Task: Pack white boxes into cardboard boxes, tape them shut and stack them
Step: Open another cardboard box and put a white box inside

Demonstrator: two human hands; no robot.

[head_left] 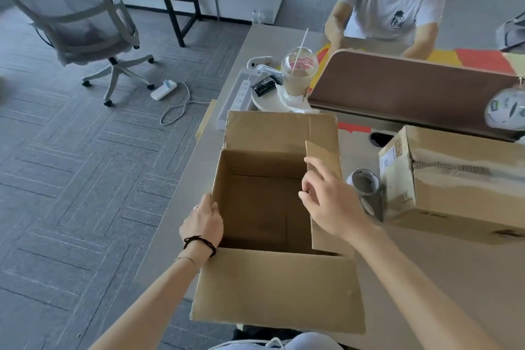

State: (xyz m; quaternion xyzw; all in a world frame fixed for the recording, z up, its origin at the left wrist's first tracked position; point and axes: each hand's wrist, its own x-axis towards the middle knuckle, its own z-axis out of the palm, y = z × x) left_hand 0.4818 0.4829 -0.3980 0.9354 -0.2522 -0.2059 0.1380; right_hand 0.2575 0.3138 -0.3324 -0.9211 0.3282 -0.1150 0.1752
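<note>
An open cardboard box (264, 207) stands on the table in front of me, empty inside, its flaps spread out. My left hand (203, 221) grips the box's left wall at the rim. My right hand (329, 199) is at the upright right flap, fingers bent around its inner edge. A second cardboard box (460, 187), taped shut, lies to the right. A roll of clear tape (368, 192) stands between the two boxes. No white boxes are in view.
A plastic cup of iced coffee with a straw (298, 71), a power strip (238, 94) and a brown divider panel (412, 88) stand behind the box. A person in a white shirt (397, 3) sits across. An office chair (85, 23) stands on the floor at left.
</note>
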